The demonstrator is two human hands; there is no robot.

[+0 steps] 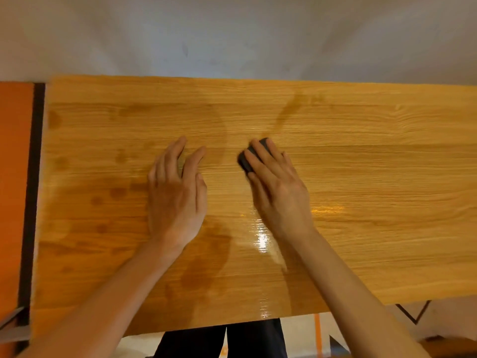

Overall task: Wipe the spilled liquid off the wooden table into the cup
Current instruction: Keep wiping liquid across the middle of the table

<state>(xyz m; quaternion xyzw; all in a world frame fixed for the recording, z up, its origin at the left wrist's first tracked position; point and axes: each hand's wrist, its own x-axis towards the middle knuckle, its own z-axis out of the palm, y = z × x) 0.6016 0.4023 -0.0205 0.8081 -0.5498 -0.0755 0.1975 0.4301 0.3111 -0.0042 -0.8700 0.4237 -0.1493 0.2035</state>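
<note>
A wooden desk (361,177) with a light, glossy grain fills most of the head view, its far edge meeting a pale grey-white wall (232,34). The spilled liquid (204,267) shows as darker patches and droplets across the left half of the desk, a larger pool near the front edge between the two forearms, and a curved smear (289,109) running toward the far side; a bright reflection (262,240) glints off wet wood beside the right wrist.

The left hand (175,200) rests palm down on the desk with nothing in it, its fingers (178,151) stretched out and slightly apart. The right hand (278,187) presses a small dark wiping pad (246,160) flat against the wood, its fingers laid over the top of the pad, just right of the desk's middle.

To the left of the desk stands an orange panel (13,177) with a dark edge strip (34,177). Below the front edge are the person's dark trousers (232,339) and a pale floor
</note>
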